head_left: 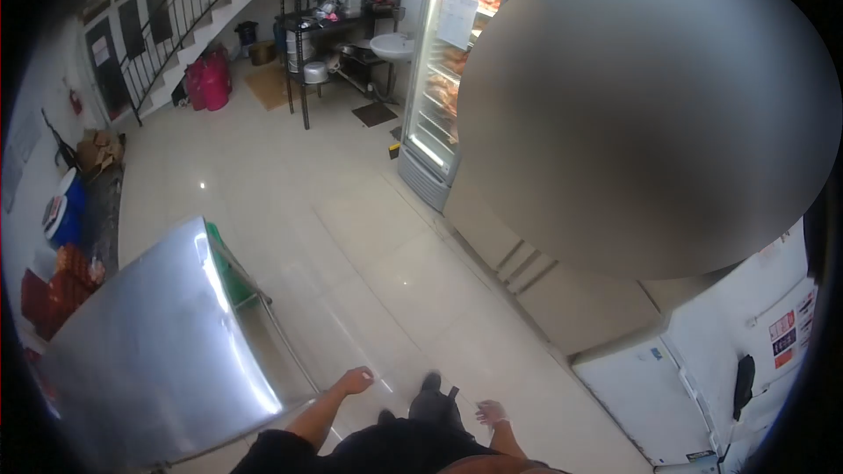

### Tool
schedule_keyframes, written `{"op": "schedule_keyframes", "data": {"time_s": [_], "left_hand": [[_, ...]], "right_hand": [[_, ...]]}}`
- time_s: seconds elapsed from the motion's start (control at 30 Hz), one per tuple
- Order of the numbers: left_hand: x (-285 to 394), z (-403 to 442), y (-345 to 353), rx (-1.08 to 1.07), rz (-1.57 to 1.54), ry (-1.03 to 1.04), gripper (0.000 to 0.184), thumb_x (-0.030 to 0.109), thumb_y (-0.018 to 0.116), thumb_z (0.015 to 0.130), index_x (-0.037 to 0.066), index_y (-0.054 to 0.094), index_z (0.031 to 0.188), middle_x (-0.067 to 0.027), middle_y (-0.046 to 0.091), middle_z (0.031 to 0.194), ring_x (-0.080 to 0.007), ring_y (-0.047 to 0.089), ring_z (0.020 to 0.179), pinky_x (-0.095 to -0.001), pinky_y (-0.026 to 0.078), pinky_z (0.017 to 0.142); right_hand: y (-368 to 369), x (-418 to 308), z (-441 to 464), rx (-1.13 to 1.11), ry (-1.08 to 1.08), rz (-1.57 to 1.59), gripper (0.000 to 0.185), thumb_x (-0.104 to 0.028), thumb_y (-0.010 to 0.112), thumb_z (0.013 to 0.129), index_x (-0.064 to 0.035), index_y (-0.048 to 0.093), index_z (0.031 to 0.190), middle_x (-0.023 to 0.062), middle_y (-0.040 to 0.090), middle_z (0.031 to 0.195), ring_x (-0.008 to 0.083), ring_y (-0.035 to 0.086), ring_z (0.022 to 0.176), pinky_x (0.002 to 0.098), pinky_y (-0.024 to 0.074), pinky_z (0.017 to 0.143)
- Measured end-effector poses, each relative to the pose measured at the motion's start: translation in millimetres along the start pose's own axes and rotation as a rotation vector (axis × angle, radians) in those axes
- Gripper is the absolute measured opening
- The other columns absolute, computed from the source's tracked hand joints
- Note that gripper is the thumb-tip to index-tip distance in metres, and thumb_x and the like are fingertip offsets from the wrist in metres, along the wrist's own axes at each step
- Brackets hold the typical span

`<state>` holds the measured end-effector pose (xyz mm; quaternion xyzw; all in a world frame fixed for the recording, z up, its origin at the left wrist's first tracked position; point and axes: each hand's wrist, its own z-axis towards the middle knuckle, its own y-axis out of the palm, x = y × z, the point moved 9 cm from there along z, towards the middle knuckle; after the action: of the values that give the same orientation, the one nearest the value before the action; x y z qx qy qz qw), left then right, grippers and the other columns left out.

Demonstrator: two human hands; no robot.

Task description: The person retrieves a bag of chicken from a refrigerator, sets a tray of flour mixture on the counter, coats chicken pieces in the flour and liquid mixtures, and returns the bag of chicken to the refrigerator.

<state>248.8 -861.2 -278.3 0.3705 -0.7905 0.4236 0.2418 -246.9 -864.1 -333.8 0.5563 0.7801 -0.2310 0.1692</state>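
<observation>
My left hand (356, 380) hangs beside the near corner of a shiny metal-topped table (167, 333). Its fingers are loosely curled together, and nothing shows in them. On the other side of my body, my right hand (492, 412) is over the floor, its fingers a little apart and holding nothing. A pale, see-through layer, like a thin plastic glove, seems to cover the right hand. Neither hand touches the table. My dark shoe (430, 381) shows on the tiles between them.
A glass-door fridge (439, 114) and white chest freezer (645, 386) stand to the right. Ahead are a black rack (303, 61), washbasin (392, 46) and stairs (180, 57). Blue tubs (66, 215) and egg trays (66, 285) line the left wall. A blurred oval hides the upper right.
</observation>
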Motion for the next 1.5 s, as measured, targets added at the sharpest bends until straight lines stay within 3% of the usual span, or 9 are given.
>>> {"op": "schedule_keyframes", "data": {"time_s": [0.17,0.3,0.47,0.73,0.87,0.97,1.2,1.33,1.5], "left_hand": [[-20,123,-76,0.154,0.070,-0.008,0.041,0.042,0.061,0.094,0.007,0.071,0.112,-0.0212,0.069,0.119,-0.0384,0.067,0.107,-0.0444,0.053,0.096],[-80,173,-110,-0.409,0.124,-0.456,0.037,0.034,0.054,0.101,0.004,0.072,0.112,-0.0169,0.070,0.120,-0.0288,0.073,0.090,-0.0435,0.060,0.077],[-82,212,-248,0.341,-0.746,-0.604,0.022,0.023,0.059,0.099,0.006,0.064,0.111,-0.0158,0.071,0.096,-0.0278,0.071,0.077,-0.0411,0.060,0.067],[-122,308,-402,0.536,-1.326,-0.736,0.019,0.021,0.061,0.098,0.005,0.063,0.109,-0.0141,0.070,0.087,-0.0248,0.069,0.069,-0.0387,0.057,0.057],[-154,364,-530,0.506,-1.230,-0.760,0.018,0.020,0.061,0.098,0.005,0.062,0.108,-0.0135,0.070,0.085,-0.0236,0.068,0.066,-0.0369,0.056,0.053],[-199,419,-646,0.476,-1.083,-0.755,0.017,0.019,0.061,0.098,0.006,0.062,0.108,-0.0130,0.069,0.083,-0.0227,0.067,0.064,-0.0355,0.055,0.051],[-241,662,-964,0.623,-0.483,-0.472,0.024,0.027,0.063,0.094,0.008,0.062,0.108,-0.0117,0.069,0.083,-0.0294,0.068,0.070,-0.0451,0.055,0.055],[-194,814,-1028,0.421,-1.020,-0.324,0.017,0.020,0.061,0.098,0.012,0.059,0.113,-0.0047,0.063,0.076,-0.0163,0.065,0.062,-0.0288,0.051,0.048],[-90,913,-1073,0.155,-0.457,-0.114,0.017,0.018,0.070,0.092,0.004,0.067,0.101,-0.0106,0.072,0.080,-0.0175,0.071,0.065,-0.0305,0.056,0.055]], "right_hand": [[-15,-128,142,0.046,-0.025,0.138,0.028,-0.027,0.067,0.097,-0.0044,0.064,0.113,0.0127,0.068,0.083,0.0203,0.063,0.062,0.0362,0.0515,0.054],[-13,-303,256,0.003,-0.185,0.163,0.025,-0.028,0.064,0.097,-0.0036,0.065,0.104,0.0136,0.068,0.082,0.0229,0.064,0.061,0.0385,0.0520,0.056],[101,-590,436,-0.100,-0.571,-0.609,0.023,-0.026,0.062,0.093,-0.0058,0.067,0.102,0.0132,0.069,0.086,0.0231,0.064,0.068,0.0373,0.0514,0.062],[338,-1090,395,-0.305,-0.839,-0.036,0.042,-0.014,0.067,0.091,-0.0067,0.060,0.131,0.0061,0.064,0.110,0.0145,0.059,0.092,0.0323,0.0513,0.079],[373,-1276,425,0.029,-1.170,-0.171,0.053,-0.018,0.071,0.089,-0.0037,0.054,0.138,0.0124,0.065,0.119,0.0267,0.062,0.114,0.0362,0.0467,0.100],[348,-1410,337,0.374,-1.241,-0.304,0.052,-0.023,0.071,0.091,-0.0032,0.054,0.136,0.0166,0.066,0.116,0.0287,0.065,0.106,0.0382,0.0519,0.090],[247,-1614,365,0.878,-1.370,-0.373,0.052,-0.035,0.067,0.093,-0.0009,0.055,0.130,0.0283,0.066,0.117,0.0454,0.064,0.108,0.0496,0.0510,0.095],[267,-1667,377,1.024,-1.155,-0.333,0.040,-0.033,0.066,0.094,-0.0009,0.060,0.117,0.0281,0.069,0.104,0.0464,0.066,0.098,0.0520,0.0521,0.087],[267,-1676,393,1.116,-1.208,-0.100,0.025,-0.024,0.067,0.094,-0.0034,0.063,0.107,0.0244,0.071,0.092,0.0458,0.068,0.087,0.0520,0.0521,0.082]]}}
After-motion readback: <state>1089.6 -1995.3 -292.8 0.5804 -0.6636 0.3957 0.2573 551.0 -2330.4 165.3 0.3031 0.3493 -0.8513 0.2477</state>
